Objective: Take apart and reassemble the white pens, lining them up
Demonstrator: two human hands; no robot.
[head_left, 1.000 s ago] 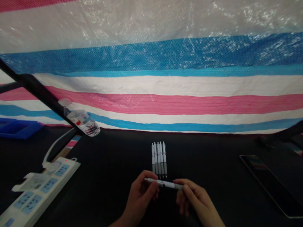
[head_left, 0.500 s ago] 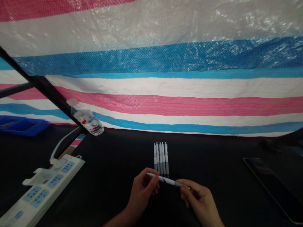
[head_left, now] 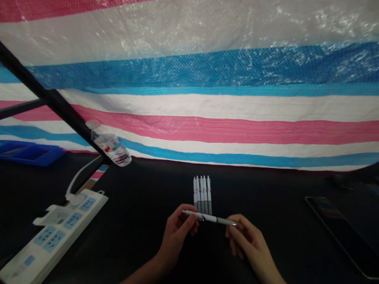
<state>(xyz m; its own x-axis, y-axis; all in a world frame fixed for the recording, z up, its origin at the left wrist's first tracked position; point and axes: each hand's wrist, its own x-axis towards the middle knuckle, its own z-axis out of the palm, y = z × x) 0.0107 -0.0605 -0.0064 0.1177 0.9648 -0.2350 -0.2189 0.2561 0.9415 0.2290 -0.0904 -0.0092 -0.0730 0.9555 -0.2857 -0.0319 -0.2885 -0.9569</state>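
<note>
A white pen [head_left: 211, 218] with a grey grip lies almost level between my two hands, over the black table. My left hand [head_left: 180, 227] pinches its white end between thumb and fingers. At the grey end, my right hand [head_left: 246, 236] has its thumb and fingers closed at the silvery tip. Just beyond the held pen, several matching pens [head_left: 202, 193] lie side by side in a row, grey ends toward me. The held pen and my left fingers partly cover their near ends.
On the left lies a white power strip [head_left: 59, 232] with a plugged-in cable. A water bottle [head_left: 114, 149] leans by a black metal frame bar [head_left: 69, 114], with a blue tray [head_left: 38, 155] farther left. A dark phone [head_left: 340, 232] lies at right. Striped sheeting [head_left: 225, 130] hangs behind.
My right fingers have shifted out to the pen's tip, so more of the grey grip shows. My left hand keeps its pinch. The whole view has shifted slightly.
</note>
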